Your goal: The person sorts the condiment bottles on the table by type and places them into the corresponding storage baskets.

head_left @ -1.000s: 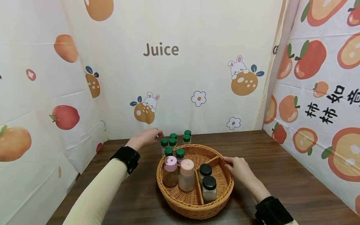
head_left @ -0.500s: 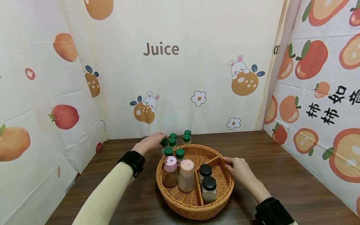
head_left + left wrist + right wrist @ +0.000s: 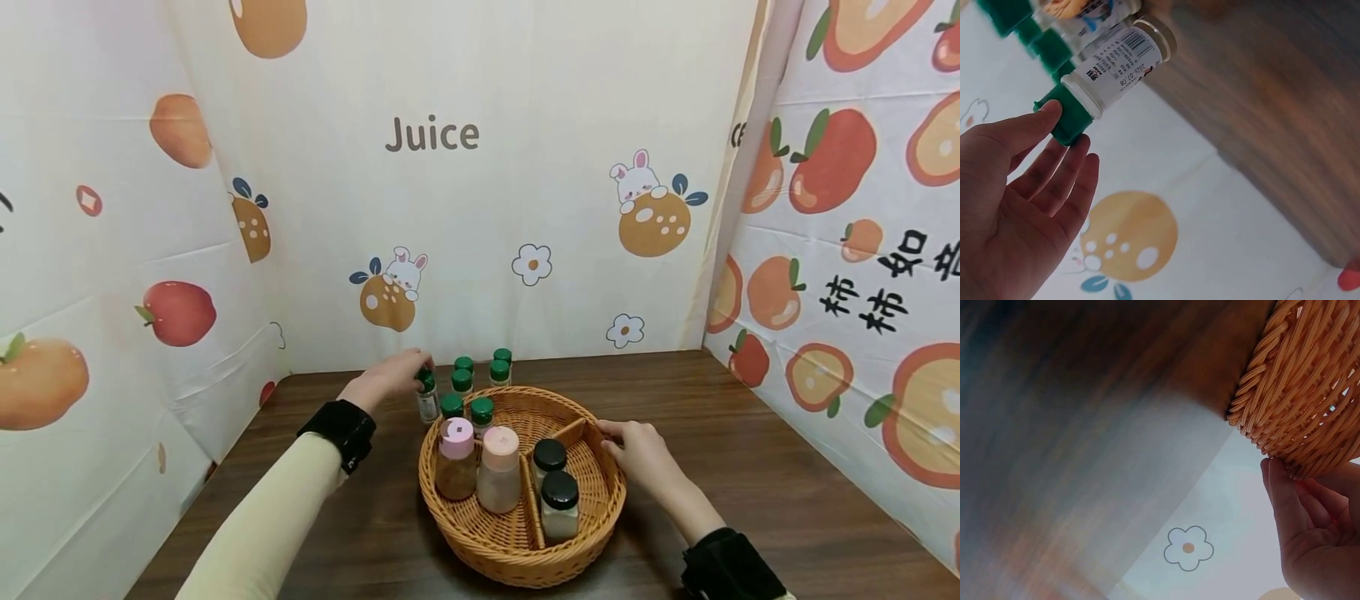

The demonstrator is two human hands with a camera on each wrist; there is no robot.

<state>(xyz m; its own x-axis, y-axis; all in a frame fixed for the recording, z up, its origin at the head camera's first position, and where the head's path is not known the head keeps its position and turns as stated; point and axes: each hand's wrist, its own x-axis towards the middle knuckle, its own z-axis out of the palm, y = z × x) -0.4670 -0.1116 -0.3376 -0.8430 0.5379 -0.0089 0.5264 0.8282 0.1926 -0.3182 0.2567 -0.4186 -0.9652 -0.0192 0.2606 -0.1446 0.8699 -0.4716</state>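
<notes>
My left hand point(image 3: 386, 379) pinches the green cap of a small spice bottle point(image 3: 428, 404) behind the basket's left side. In the left wrist view the thumb and fingertips hold that cap, and the bottle's white label point(image 3: 1119, 62) carries a barcode. At the right side of a round wicker basket point(image 3: 517, 568), my right hand point(image 3: 641, 454) holds the rim between thumb and fingers. Inside the basket stand a pink-capped bottle point(image 3: 456, 467), a peach-capped bottle point(image 3: 498, 475) and two black-lidded jars, one a square jar point(image 3: 559, 508).
Several more green-capped bottles point(image 3: 462, 381) stand behind and at the back left of the basket. Wooden dividers point(image 3: 531, 500) split the basket inside. Printed cloth walls point(image 3: 480, 208) enclose the dark wooden table point(image 3: 360, 533) at the back and sides.
My left hand reached right to the leftmost green-capped bottle, took its cap, and has moved slightly back left with the bottle. The right hand stays on the basket rim.
</notes>
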